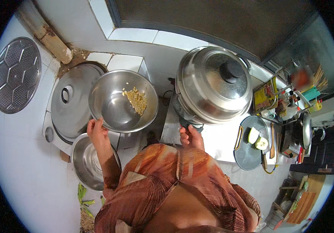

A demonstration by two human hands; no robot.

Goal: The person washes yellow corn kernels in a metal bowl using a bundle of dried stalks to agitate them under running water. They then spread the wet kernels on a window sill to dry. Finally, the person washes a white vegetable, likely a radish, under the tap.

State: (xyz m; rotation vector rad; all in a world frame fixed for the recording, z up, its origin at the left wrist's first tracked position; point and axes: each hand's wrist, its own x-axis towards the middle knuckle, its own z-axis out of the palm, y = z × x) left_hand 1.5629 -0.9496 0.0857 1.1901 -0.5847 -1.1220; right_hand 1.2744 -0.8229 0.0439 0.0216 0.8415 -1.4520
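Observation:
My left hand [98, 131] grips the near rim of a stainless steel bowl [120, 119], tilted, with a small heap of yellow kernels or seeds [137, 100] on its right side. My right hand [191, 137] is closed around a dark handle [187, 123] at the near side of a large lidded metal pot [213, 84]. The pot's domed lid has a black knob [231, 71]. Under and left of the held bowl are a round metal lid [73, 110] with a ring handle and a second steel bowl [86, 163].
Right of the pot lies a grey cutting board [247, 158] with two pale cut vegetable pieces [253, 135], beside a knife [264, 161] and a wooden spatula [272, 141]. A wire rack [280, 94] holds bottles and packets. A perforated steamer plate [16, 75] hangs on the left wall.

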